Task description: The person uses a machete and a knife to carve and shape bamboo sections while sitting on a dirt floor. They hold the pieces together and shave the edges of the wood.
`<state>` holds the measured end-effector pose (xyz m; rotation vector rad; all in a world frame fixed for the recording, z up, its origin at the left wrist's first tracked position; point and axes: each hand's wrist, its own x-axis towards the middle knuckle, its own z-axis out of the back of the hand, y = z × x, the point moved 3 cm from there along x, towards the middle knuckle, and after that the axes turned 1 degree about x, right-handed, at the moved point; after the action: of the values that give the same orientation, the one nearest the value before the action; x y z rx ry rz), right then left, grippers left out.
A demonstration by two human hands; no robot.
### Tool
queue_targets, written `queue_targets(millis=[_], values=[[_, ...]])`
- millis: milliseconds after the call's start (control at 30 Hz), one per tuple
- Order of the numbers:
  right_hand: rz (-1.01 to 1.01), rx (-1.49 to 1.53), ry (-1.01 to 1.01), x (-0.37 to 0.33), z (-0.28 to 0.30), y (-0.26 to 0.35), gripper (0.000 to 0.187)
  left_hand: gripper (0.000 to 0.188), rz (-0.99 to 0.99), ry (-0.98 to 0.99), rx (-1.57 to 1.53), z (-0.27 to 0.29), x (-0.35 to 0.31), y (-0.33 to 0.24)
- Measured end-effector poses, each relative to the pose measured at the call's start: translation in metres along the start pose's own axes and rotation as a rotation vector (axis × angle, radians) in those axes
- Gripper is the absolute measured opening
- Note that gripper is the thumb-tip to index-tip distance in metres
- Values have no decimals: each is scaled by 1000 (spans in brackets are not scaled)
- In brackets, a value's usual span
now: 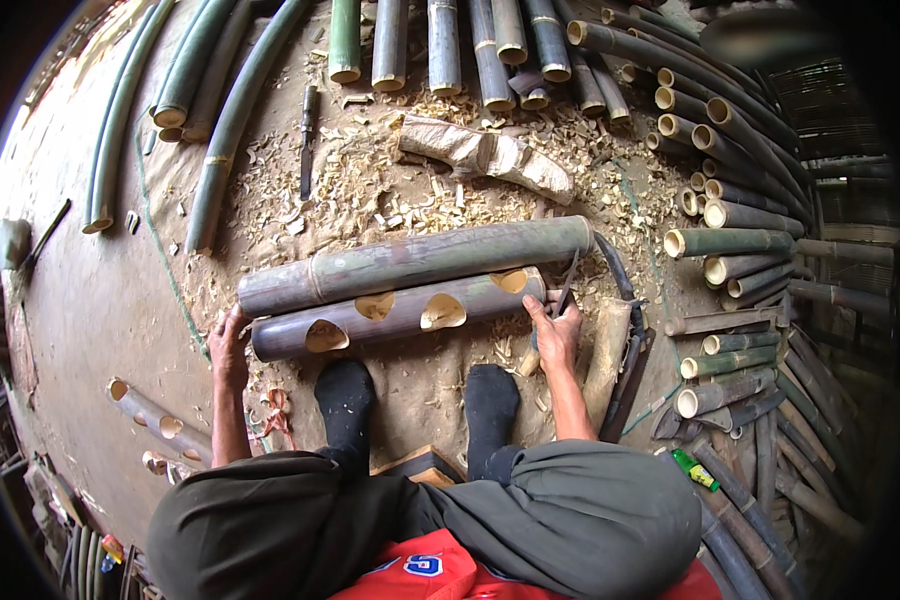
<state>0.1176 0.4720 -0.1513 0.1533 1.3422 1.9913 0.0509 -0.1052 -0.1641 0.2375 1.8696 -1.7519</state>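
Two bamboo tubes lie side by side across the ground before me. The nearer is a notched bamboo tube [360, 333] with several pale scooped openings along its top. Behind it rests a longer plain bamboo tube [420, 262]. My left hand [230, 345] is closed at their left ends, its fingertips against the notched tube's end and partly hidden. At the other end, my right hand [558, 328] grips the notched tube, thumb on top. A thin dark blade [570, 283] and a light wooden handle [530, 360] show beside that hand; whether it also holds them, I cannot tell.
My socked feet [345, 405] are just behind the tubes. Beyond lie wood shavings [370, 190], a long dark-bladed tool [307, 150] and a carved wood block [485, 155]. Stacked bamboo [730, 243] lines the right; more poles [245, 130] lie far left. Another notched tube [160, 420] lies near left.
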Motion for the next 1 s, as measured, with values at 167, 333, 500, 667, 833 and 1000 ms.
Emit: queue_targets(millis=[167,333,500,667,833,1000], values=[[-8,-21,24,3,-1,-1,50,53,-3,67,134,-9,29,-18],[-32,-6,13,4,-2,6,53,48,29,132,18,-17,28,-11],[10,22,-1,10,-4,0,54,51,28,123,-19,-11,27,-5],[-55,69,18,12,-4,-4,47,63,-113,-81,249,-13,-21,-7],[22,154,4,12,-7,-2,41,77,-158,9,64,-43,-74,9],[-8,125,29,14,-7,0,38,75,-158,-27,50,-43,-76,5]])
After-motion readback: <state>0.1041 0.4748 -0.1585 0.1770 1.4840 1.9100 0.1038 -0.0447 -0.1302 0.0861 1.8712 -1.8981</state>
